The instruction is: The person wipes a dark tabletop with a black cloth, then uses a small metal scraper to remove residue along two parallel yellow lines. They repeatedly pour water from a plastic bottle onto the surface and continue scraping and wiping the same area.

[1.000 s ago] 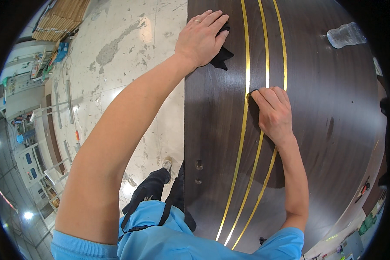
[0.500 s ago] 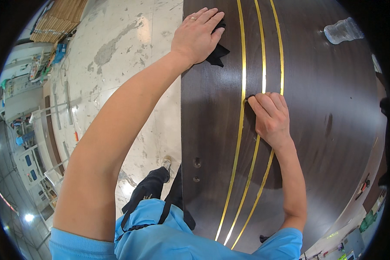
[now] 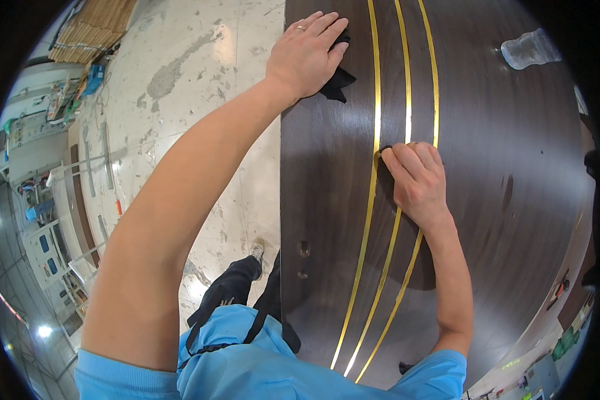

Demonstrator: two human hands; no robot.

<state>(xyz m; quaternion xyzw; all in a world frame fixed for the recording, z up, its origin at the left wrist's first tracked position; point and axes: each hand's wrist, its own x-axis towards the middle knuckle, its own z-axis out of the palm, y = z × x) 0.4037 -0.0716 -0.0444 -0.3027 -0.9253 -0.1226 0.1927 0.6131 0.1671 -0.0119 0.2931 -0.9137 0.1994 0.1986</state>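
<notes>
far left: stack of thin tan wooden strips [image 3: 93, 30], tied with a cord; below it a blue item [image 3: 95, 79], kind unclear, and clutter blurred by the lens rim. next, pale floor [image 3: 247, 140], tiled, scuffed, with a rough grey patch [image 3: 169, 79]. dark fabric trousers [image 3: 237, 283] with a small pale mark, too tiny to read; one light shoe [image 3: 257, 250]. light-blue knit shirt [image 3: 247, 363], ribbed cuff on the left sleeve.

left hand [image 3: 303, 57]: open, laid flat with fingers stretched, a ring on one finger, over a black cloth [image 3: 338, 85], soft, creased, pointed corners poking out; hand hides most of it. cloth lies at the left edge of the panel [image 3: 487, 147], dark brown wood grain, semi-gloss, streaky reflections. two round recesses [image 3: 303, 249] near the same edge, one above the other.

three shiny gold strips [image 3: 377, 80] run lengthwise along the panel, narrow, bowed by the lens. right hand [image 3: 418, 183]: fingers curled closed, pinching a small dark piece [image 3: 385, 150] at the leftmost strip; its kind can't be told. this hand and forearm block stretches of the middle and right strips.

farther right: dark elongated smudge [image 3: 507, 193] on the panel; clear plastic bottle [image 3: 530, 50], dented, on its side, upper right, well apart from both hands. right rim: red-and-black tool [image 3: 561, 288], green bundle [image 3: 567, 341], too small to detail.
</notes>
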